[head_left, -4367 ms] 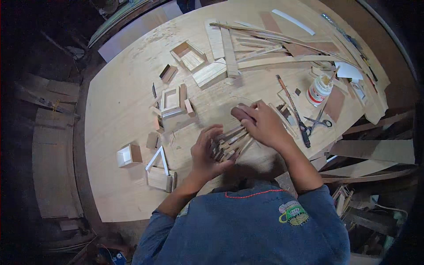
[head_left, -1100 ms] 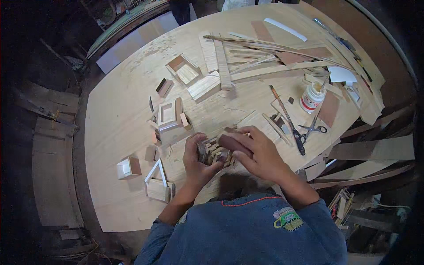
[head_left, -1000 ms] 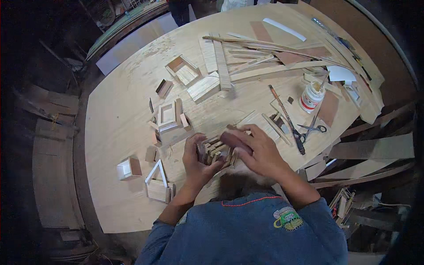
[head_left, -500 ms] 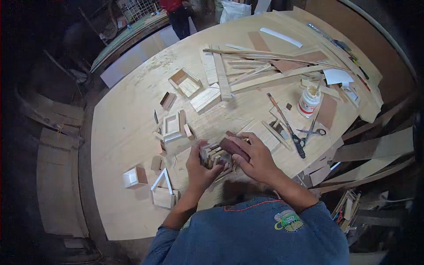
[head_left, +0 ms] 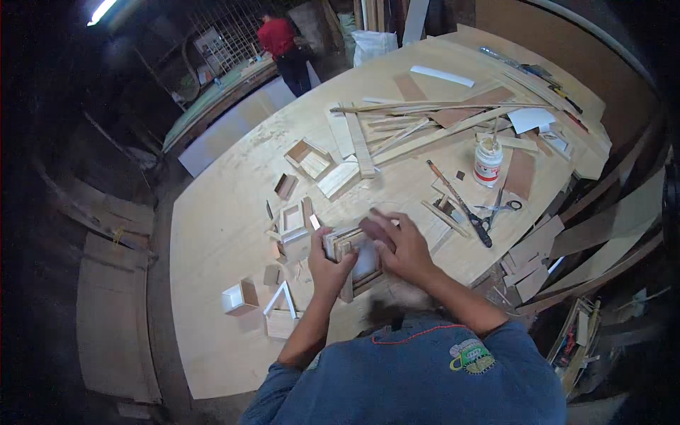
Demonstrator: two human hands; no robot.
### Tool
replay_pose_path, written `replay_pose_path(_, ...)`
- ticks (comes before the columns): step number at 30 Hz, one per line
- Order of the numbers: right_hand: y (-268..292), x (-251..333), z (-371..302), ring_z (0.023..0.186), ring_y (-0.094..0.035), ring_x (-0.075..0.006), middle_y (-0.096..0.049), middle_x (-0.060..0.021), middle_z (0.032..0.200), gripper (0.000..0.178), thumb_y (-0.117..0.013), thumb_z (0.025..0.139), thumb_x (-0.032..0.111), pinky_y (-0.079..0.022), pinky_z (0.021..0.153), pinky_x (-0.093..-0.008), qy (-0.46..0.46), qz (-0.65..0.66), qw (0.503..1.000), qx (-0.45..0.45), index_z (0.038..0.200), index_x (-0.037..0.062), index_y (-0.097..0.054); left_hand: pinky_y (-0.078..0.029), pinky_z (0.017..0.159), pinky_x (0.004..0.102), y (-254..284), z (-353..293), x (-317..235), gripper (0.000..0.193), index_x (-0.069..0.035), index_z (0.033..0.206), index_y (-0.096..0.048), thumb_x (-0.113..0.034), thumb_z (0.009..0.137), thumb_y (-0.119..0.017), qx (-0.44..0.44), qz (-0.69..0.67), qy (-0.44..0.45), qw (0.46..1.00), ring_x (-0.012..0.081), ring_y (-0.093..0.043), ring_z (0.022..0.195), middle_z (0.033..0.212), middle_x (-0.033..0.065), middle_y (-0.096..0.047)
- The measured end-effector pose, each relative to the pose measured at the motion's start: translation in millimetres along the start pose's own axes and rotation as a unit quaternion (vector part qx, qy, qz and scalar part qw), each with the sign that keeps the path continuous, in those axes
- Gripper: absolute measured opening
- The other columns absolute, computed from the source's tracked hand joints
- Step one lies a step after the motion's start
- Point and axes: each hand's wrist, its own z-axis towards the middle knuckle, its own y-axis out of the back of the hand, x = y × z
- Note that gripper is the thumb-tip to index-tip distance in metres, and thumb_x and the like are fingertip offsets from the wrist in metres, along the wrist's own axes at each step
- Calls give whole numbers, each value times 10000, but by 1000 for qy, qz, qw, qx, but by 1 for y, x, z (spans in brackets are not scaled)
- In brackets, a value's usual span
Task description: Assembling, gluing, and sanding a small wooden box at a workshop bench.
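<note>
My left hand grips a small open wooden box made of thin, pale strips, its fingers wrapped round the left side and thumb on the near edge. Closed in my right hand is a reddish-brown piece of folded sandpaper, pressed against the box's upper right edge. The fingers partly hide both things. Just beyond and left of my hands stand a small frame-like wooden box and some short wood blocks.
At left lie a white-lined box and a little house shape. Farther off are an open-topped box and wood strips. A glue jar, scissors and a saw-like tool lie right. A person in red stands beyond the table.
The view has tilted up and shifted left, showing more of the background. The box in my left hand has turned so its hollow inside shows. The sandpaper stays at its upper edge.
</note>
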Motion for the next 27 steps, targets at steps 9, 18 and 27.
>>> replay_pose_path(9, -16, 12, -9, 1009, -523, -341, -486, -167, 1139, 568, -610, 793, 238, -462, 850, -427, -28, -37, 998, -36, 1326, 139, -442, -475, 762, 332, 4, 7, 3, 536, -54, 1091, -480, -167, 636, -740, 17, -16, 1, 1000, 209, -584, 831, 907, 109, -586)
replay_pose_path(18, -23, 33, -23, 1011, -528, -346, -506, -172, 1116, 563, -617, 798, 256, -454, 855, -411, -68, -87, 992, -58, 1329, 164, -452, -468, 786, 356, 15, 10, -2, 552, -48, 1106, -485, -191, 636, -738, 65, -18, -31, 997, 254, -595, 864, 940, 145, -595)
replay_pose_path(27, -24, 31, -37, 986, -544, -356, -505, -182, 1143, 503, -610, 807, 282, -462, 846, -413, -132, -127, 979, -85, 1270, 119, -505, -463, 856, 388, 19, 14, -5, 706, -75, 1226, -458, -285, 619, -750, 128, -4, -17, 992, 316, -603, 971, 1026, 190, -615)
